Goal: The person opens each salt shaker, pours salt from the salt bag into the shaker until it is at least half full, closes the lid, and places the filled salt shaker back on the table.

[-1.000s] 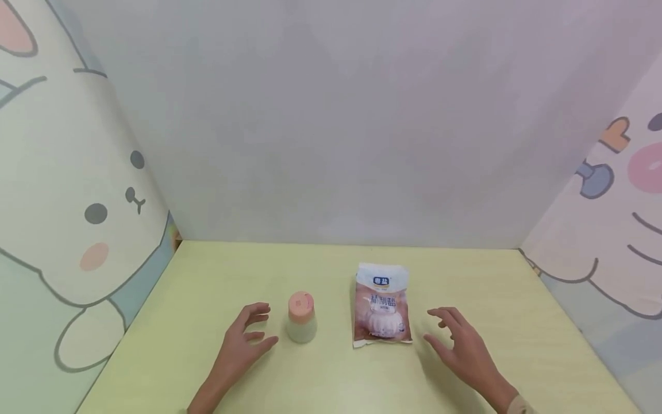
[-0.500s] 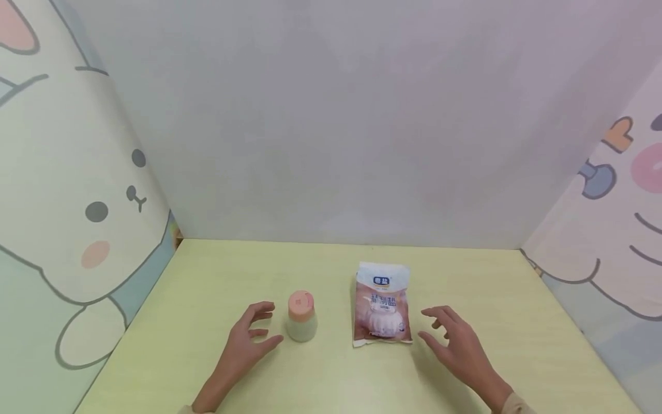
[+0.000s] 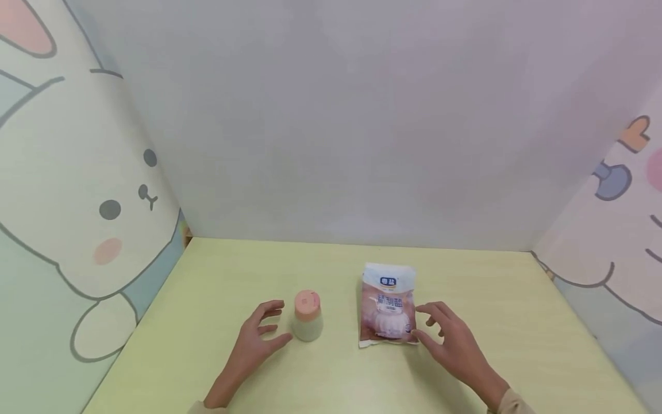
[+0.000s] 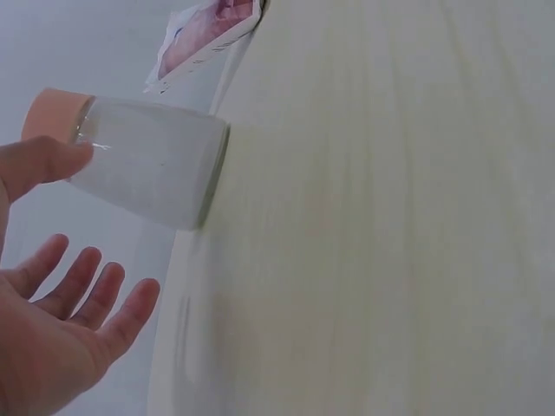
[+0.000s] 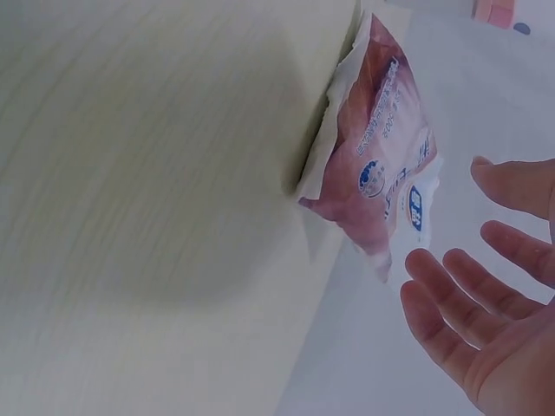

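A small clear jar [image 3: 308,328] with an orange-pink lid [image 3: 307,304] stands upright on the table. My left hand [image 3: 253,344] is just to its left, fingers and thumb spread and relaxed, holding nothing. In the left wrist view the jar [image 4: 152,160] appears tilted by the camera, with the thumb overlapping it. Right of the jar lies a brown and white salt packet [image 3: 389,305], printed side up. My right hand [image 3: 452,345] hovers at the packet's right edge with loosely bent fingers. In the right wrist view a gap shows between these fingers and the packet [image 5: 373,165].
The pale yellow table [image 3: 331,379] ends at a plain greyish back wall [image 3: 331,126]. Cartoon-printed panels flank it, with a rabbit panel [image 3: 67,184] on the left and another panel [image 3: 610,241] on the right.
Both hands have moved slightly inward, the left closer to the jar and the right up to the packet's edge. The head view has shifted a little. Jar and packet stay in place.
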A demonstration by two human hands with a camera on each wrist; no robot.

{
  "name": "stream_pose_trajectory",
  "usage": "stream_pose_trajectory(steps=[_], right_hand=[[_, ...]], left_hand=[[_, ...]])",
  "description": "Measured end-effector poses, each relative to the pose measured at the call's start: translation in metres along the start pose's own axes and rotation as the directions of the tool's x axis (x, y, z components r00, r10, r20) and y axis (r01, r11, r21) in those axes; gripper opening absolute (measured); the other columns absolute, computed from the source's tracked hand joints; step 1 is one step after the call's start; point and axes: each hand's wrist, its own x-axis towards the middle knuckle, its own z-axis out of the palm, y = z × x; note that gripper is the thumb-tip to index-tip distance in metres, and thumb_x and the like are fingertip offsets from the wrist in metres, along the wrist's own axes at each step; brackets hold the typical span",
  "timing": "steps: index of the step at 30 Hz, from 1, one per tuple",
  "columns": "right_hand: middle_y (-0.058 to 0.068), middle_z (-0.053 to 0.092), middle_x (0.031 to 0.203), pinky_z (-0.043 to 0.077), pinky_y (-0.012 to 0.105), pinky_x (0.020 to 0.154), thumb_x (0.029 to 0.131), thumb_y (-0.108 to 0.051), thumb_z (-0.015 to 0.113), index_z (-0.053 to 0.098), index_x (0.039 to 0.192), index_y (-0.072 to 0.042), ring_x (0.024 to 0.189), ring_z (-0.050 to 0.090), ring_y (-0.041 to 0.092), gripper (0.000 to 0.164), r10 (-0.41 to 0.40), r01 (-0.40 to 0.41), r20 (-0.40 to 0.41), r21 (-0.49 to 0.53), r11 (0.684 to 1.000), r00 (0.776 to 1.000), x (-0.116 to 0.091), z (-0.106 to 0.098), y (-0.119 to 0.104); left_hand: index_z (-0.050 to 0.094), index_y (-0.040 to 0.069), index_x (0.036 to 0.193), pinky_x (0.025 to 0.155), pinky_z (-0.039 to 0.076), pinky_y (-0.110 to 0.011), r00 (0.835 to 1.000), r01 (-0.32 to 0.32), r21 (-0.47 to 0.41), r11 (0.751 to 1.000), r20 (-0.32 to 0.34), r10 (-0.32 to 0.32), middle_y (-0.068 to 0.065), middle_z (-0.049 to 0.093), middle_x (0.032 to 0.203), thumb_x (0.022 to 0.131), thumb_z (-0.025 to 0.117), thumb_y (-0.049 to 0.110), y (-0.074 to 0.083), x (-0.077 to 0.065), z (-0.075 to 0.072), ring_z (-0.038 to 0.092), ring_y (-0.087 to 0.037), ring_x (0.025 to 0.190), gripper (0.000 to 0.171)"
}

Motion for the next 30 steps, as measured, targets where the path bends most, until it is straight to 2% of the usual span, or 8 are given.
stream_pose_trajectory(steps=[7, 19, 24, 30], right_hand=[[-0.002, 0.06, 0.1, 0.048, 0.024, 0.053, 0.069, -0.008, 0.083, 0.063, 0.109, -0.012, 0.073, 0.056, 0.011, 0.045, -0.061, 0.059, 0.03, 0.064, 0.996, 0.998, 0.006, 0.007, -0.006], [-0.003, 0.057, 0.097, 0.048, 0.023, 0.053, 0.07, -0.007, 0.082, 0.062, 0.113, -0.011, 0.068, 0.049, 0.004, 0.047, -0.08, 0.076, 0.051, 0.073, 0.994, 0.996, 0.01, 0.013, -0.014], [-0.003, 0.057, 0.097, 0.046, 0.02, 0.05, 0.07, -0.003, 0.081, 0.063, 0.109, -0.01, 0.063, 0.05, 0.004, 0.044, -0.1, 0.094, 0.057, 0.103, 0.99, 0.993, 0.014, 0.017, -0.02], [-0.002, 0.057, 0.099, 0.047, 0.019, 0.049, 0.071, -0.001, 0.078, 0.063, 0.106, -0.01, 0.069, 0.055, 0.009, 0.039, -0.112, 0.103, 0.069, 0.121, 0.987, 0.991, 0.022, 0.022, -0.031]], left_hand=[[0.051, 0.007, 0.128, 0.089, 0.051, -0.04, 1.0, -0.005, -0.038, 0.999, -0.002, 0.004, -0.012, 0.054, 0.129, 0.071, 0.081, 0.001, 0.002, 0.002, 0.006, 0.051, -0.028, 0.117, 0.065], [0.053, 0.011, 0.126, 0.089, 0.051, -0.04, 1.0, 0.002, -0.065, 0.998, 0.005, -0.001, -0.006, 0.056, 0.127, 0.071, 0.082, 0.003, 0.006, 0.003, 0.014, 0.051, -0.028, 0.116, 0.063], [0.054, 0.014, 0.125, 0.089, 0.051, -0.043, 1.0, 0.002, -0.063, 0.998, 0.011, -0.002, -0.001, 0.056, 0.125, 0.071, 0.083, 0.005, 0.006, 0.003, 0.018, 0.051, -0.028, 0.115, 0.062], [0.054, 0.017, 0.124, 0.088, 0.051, -0.042, 1.0, 0.001, -0.048, 0.999, -0.005, -0.001, 0.001, 0.056, 0.123, 0.07, 0.083, 0.008, 0.006, 0.003, 0.023, 0.052, -0.027, 0.114, 0.061]])
